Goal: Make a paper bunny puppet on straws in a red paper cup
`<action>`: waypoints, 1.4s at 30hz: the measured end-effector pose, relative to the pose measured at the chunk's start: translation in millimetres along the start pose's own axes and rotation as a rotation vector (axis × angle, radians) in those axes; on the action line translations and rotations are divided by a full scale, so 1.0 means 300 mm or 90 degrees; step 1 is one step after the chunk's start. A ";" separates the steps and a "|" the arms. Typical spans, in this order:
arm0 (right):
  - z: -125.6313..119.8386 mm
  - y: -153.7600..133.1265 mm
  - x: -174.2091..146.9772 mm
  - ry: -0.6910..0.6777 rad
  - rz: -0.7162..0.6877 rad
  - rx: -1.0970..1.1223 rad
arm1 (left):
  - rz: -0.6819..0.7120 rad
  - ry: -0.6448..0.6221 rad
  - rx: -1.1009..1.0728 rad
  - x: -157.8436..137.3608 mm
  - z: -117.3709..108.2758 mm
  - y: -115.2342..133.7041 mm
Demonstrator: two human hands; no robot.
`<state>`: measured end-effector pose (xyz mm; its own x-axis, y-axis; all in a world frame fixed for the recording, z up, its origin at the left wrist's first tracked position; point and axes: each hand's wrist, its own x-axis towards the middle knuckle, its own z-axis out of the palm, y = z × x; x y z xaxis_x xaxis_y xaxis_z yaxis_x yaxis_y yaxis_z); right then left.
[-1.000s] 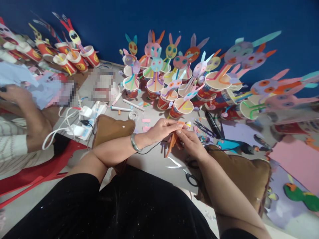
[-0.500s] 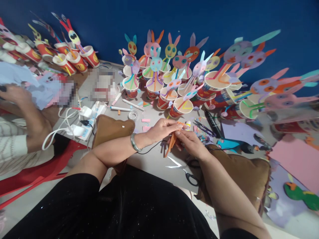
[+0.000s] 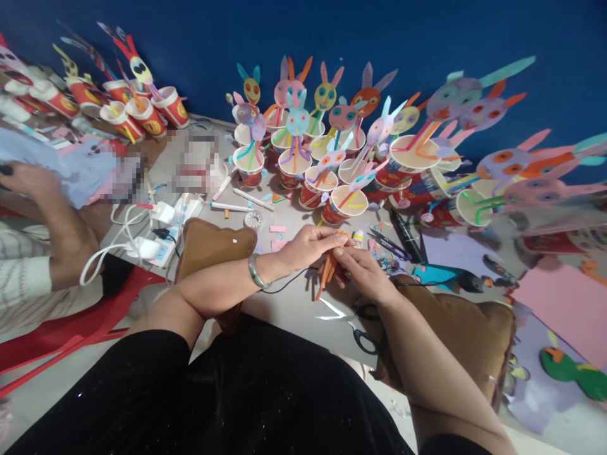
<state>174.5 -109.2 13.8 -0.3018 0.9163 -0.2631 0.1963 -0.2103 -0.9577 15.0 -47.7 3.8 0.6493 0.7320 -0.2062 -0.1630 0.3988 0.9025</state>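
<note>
Head view: the left hand (image 3: 310, 248) pinches the upper end of a bundle of thin, flat orange strips (image 3: 328, 268), and the right hand (image 3: 361, 268) grips the same bundle from the other side, its fingers drawn in narrow. The strips hang over the bare table just in front of the person. Compared with half a second ago, the hands sit in almost the same place, but the strips' lower ends are fanned a little further apart. At the far left, a co-worker's pale blue sheet (image 3: 50, 167) has slipped lower, so a white stick-like thing (image 3: 26, 129) now shows above it.

Beyond the hands stands a crowd of red-and-white paper cups, most with bent straws bearing paper rabbit heads. The nearest red paper cup with a cream inside (image 3: 334, 207) holds a bent yellow straw (image 3: 357, 203); the cup with purple straws (image 3: 290, 177) stands behind and to its left. On the right, a tilted red cup (image 3: 465, 212) holds green straws (image 3: 484, 205) (a pink head leans out beyond it). Below the hands lie silver scissors with black handles (image 3: 366, 342), blades apart.
</note>
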 end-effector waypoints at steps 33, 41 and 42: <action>0.039 0.004 0.021 -0.030 0.025 -0.021 | -0.025 0.037 -0.246 0.027 0.016 0.028; 0.082 0.025 0.027 0.015 0.034 -0.060 | -0.040 0.085 -0.346 0.004 0.036 0.070; 0.089 0.029 0.025 0.021 0.034 -0.070 | -0.041 0.085 -0.348 0.001 0.037 0.073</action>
<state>149.1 -113.2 0.5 -0.2585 0.9159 -0.3072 0.3124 -0.2216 -0.9237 19.9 -45.1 27.7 0.5773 0.7457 -0.3328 -0.5093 0.6473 0.5670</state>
